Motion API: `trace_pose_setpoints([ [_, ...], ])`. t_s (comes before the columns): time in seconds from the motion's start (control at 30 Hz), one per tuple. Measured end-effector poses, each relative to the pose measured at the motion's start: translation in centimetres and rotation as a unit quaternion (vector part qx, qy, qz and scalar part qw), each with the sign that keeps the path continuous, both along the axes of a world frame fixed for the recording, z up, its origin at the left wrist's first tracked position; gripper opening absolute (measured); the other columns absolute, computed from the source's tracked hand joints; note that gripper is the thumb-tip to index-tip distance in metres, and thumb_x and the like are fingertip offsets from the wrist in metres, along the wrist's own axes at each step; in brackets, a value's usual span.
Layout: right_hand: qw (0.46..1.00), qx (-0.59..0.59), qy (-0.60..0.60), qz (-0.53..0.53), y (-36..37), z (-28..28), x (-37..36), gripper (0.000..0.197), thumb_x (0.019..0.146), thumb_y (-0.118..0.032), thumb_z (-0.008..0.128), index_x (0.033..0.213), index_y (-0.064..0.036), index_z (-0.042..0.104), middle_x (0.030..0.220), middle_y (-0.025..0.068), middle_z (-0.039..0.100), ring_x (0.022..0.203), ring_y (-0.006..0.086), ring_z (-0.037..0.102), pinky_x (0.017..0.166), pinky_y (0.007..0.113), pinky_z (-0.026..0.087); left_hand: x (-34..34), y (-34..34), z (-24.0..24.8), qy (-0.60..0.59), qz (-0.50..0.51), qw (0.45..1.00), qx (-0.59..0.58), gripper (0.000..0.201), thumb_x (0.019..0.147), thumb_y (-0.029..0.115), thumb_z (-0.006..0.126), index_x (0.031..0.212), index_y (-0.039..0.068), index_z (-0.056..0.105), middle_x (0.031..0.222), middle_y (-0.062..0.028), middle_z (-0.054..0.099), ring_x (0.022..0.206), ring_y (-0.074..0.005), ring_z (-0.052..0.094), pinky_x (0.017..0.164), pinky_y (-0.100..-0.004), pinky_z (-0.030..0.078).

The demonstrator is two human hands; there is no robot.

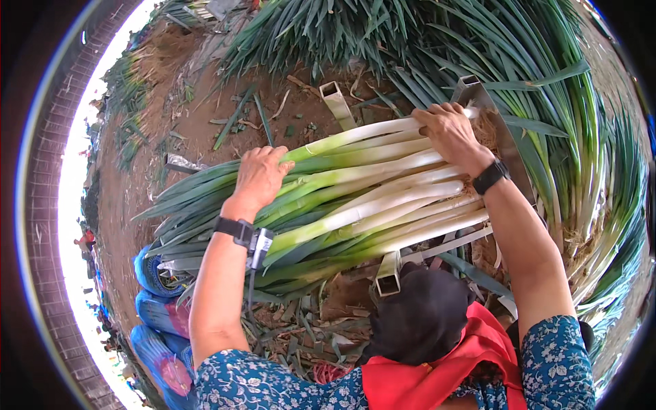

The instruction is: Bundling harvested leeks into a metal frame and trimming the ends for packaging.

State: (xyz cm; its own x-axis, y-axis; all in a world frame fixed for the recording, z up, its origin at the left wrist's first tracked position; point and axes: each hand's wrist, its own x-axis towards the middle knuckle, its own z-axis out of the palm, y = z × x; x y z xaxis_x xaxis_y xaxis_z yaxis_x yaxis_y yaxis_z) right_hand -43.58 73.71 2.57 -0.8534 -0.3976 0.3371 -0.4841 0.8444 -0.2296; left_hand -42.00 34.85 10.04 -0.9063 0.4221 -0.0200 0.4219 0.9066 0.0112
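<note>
A row of leeks [383, 198] lies across a metal rack in front of me, white root ends to the right and green leaves to the left. My left hand [263, 176] is closed over the green part of the far leek [342, 142], its fingers curled over the far side. Near the root end of the same leek, my right hand [451, 133] wraps round the white stalk. The roots lie close to an upright metal plate [512, 147]. Both palms and the undersides of the leeks are hidden.
Square hollow bars [337, 106] of the rack stick out on the far and near sides. Large heaps of leeks [328, 34] lie beyond and along the right [574, 157]. Blue net rolls [160, 314] lie at lower left. Leaf scraps [301, 335] litter the ground near me, beside red cloth [437, 362].
</note>
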Motion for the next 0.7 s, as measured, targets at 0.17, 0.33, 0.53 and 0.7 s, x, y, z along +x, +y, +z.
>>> trace_pose_setpoints([
  [0.17, 0.961, 0.083, -0.261, -0.032, 0.4, -1.9, -4.2, 0.031, 0.085, -0.013, 0.060, 0.116, -0.0166, 0.062, 0.099, 0.0118, 0.063, 0.108, 0.0328, 0.059, 0.091, 0.043, 0.047, -2.2, 0.3, -3.8, -0.100, -0.002, 0.995, 0.018, 0.041, 0.096, 0.030, 0.054, 0.130, 0.007, 0.054, 0.123, -0.0166, 0.060, 0.115, -0.0349, 0.056, 0.097, -0.0458, 0.044],
  [0.33, 0.930, 0.134, -0.340, -0.030, 0.2, -3.1, -5.6, 0.036, 0.091, -0.023, 0.057, 0.126, -0.0189, 0.060, 0.119, 0.0137, 0.061, 0.112, 0.0315, 0.057, 0.097, 0.039, 0.045, -4.1, 0.9, -3.2, -0.201, -0.028, 0.979, -0.030, 0.043, 0.099, 0.032, 0.049, 0.133, 0.006, 0.048, 0.124, -0.0209, 0.059, 0.115, -0.0390, 0.055, 0.094, -0.0479, 0.046],
  [0.53, 0.943, 0.139, -0.302, -0.005, 0.0, -4.6, -4.4, 0.036, 0.095, -0.026, 0.050, 0.129, -0.0159, 0.057, 0.122, 0.0164, 0.061, 0.112, 0.0366, 0.057, 0.099, 0.044, 0.042, -4.8, 1.1, -3.9, -0.265, -0.003, 0.963, -0.051, 0.042, 0.100, 0.033, 0.045, 0.130, 0.004, 0.047, 0.114, -0.0249, 0.062, 0.108, -0.0433, 0.058, 0.091, -0.0503, 0.046],
  [0.7, 0.975, 0.090, -0.203, 0.024, 2.9, -7.9, -3.1, 0.029, 0.095, -0.023, 0.049, 0.119, -0.0095, 0.060, 0.117, 0.0156, 0.064, 0.103, 0.0395, 0.061, 0.092, 0.048, 0.045, -6.3, 2.9, -3.6, -0.268, -0.029, 0.961, -0.057, 0.046, 0.099, 0.036, 0.045, 0.131, 0.003, 0.047, 0.113, -0.0291, 0.062, 0.105, -0.0453, 0.058, 0.090, -0.0505, 0.046],
])
